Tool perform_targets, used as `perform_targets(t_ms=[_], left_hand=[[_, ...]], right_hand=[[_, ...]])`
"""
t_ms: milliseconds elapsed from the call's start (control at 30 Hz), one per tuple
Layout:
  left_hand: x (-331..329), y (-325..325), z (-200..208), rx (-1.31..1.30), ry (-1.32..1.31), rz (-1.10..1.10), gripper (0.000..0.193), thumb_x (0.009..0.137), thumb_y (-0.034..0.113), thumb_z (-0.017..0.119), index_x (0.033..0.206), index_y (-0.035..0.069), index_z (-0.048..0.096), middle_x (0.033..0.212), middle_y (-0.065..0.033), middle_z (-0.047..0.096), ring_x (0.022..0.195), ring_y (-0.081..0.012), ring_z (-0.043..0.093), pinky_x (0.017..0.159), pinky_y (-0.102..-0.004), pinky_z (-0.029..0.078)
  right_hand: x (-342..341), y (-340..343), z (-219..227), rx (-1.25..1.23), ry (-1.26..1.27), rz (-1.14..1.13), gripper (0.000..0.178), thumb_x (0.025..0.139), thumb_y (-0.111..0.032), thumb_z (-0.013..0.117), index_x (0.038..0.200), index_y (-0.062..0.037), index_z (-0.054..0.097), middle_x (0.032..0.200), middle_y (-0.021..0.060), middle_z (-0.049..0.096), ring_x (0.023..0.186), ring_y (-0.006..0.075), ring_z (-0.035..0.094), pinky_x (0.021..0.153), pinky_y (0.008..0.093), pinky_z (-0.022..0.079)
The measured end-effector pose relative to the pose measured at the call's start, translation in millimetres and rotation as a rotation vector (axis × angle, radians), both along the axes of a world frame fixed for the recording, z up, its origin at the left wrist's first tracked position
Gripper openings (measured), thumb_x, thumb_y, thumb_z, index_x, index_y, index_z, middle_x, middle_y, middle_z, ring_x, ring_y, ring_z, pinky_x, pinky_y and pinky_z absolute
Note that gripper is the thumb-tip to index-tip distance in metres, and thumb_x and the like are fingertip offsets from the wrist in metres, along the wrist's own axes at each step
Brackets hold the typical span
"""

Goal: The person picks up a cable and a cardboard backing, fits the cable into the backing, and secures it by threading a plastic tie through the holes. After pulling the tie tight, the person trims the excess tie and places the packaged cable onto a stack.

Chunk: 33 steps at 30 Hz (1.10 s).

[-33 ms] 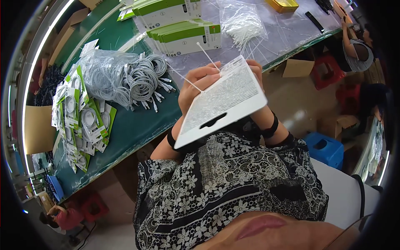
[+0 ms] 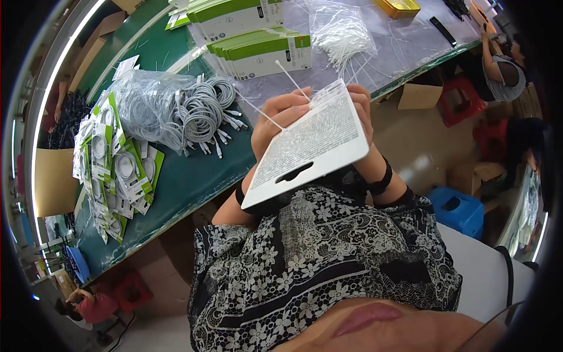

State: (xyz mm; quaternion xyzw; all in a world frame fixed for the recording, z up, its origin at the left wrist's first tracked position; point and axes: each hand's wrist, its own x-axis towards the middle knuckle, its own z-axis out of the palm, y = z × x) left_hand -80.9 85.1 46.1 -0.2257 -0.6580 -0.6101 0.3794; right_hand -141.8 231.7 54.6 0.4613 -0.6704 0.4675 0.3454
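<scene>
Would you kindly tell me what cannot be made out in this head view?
In the head view:
Other face of the white card: turned away.
Fine print on it: too small and glary.
Fingertips of the right hand: hidden behind the card.
Yellow container: cut off by the top edge.
Contents of the clear plastic bag: obscured by creases.

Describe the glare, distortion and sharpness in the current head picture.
Head view throughout: pale glare on the floor right of centre; the light strip at left bows with the fisheye rim; corners fall black; fine print on the white card is unreadable.
</scene>
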Motion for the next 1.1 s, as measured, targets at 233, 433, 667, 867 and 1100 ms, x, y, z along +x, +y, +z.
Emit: perform_targets(t_ms=[233,433,667,867,1100], left_hand=[[11.6,2.3,-10.0,0.984,-0.408,-0.57,0.036,0.089,0.007,0.06,0.123,0.005,0.05,0.12,-0.0165,0.054,0.11,-0.0296,0.056,0.094,-0.0449,0.047],[11.6,-5.5,-8.0,0.924,-0.454,-0.553,0.035,0.089,0.008,0.06,0.123,0.004,0.051,0.119,-0.0148,0.056,0.111,-0.0266,0.056,0.094,-0.0432,0.048],[11.2,-12.8,10.6,-0.159,-0.028,-0.008,0.034,0.074,0.009,0.073,0.106,0.003,0.064,0.112,-0.018,0.059,0.101,-0.0305,0.062,0.088,-0.0417,0.052],[4.3,-12.4,17.6,-0.265,0.137,0.046,0.04,0.064,0.007,0.078,0.103,0.005,0.066,0.106,-0.0175,0.059,0.097,-0.0351,0.062,0.087,-0.0426,0.052],[8.8,-13.9,26.5,-0.299,0.159,0.031,0.042,0.062,0.007,0.079,0.102,0.008,0.066,0.104,-0.0156,0.059,0.097,-0.0355,0.062,0.086,-0.0435,0.052]], right_hand=[[-4.4,3.1,4.0,0.092,0.336,-0.029,0.024,0.069,-0.011,0.069,0.093,-0.0115,0.064,0.098,0.001,0.062,0.089,0.018,0.054,0.081,0.0362,0.041],[-6.3,1.8,12.4,0.17,0.505,-0.038,0.025,0.069,-0.014,0.067,0.094,-0.0142,0.065,0.097,-0.0013,0.063,0.085,0.0142,0.052,0.074,0.0312,0.037],[-14.4,18.4,-21.5,0.245,0.179,0.182,0.029,0.073,-0.019,0.067,0.101,-0.0122,0.065,0.111,0.0017,0.063,0.097,0.0165,0.055,0.087,0.0305,0.038],[-13.1,24.9,-32.6,0.243,-0.244,0.371,0.034,0.078,-0.022,0.068,0.108,-0.0069,0.064,0.118,0.0068,0.061,0.107,0.0218,0.056,0.092,0.035,0.043],[-14.1,23.5,-31.1,0.293,-0.107,0.269,0.032,0.079,-0.024,0.067,0.106,-0.0073,0.065,0.114,0.0072,0.063,0.108,0.0234,0.056,0.096,0.037,0.041]])
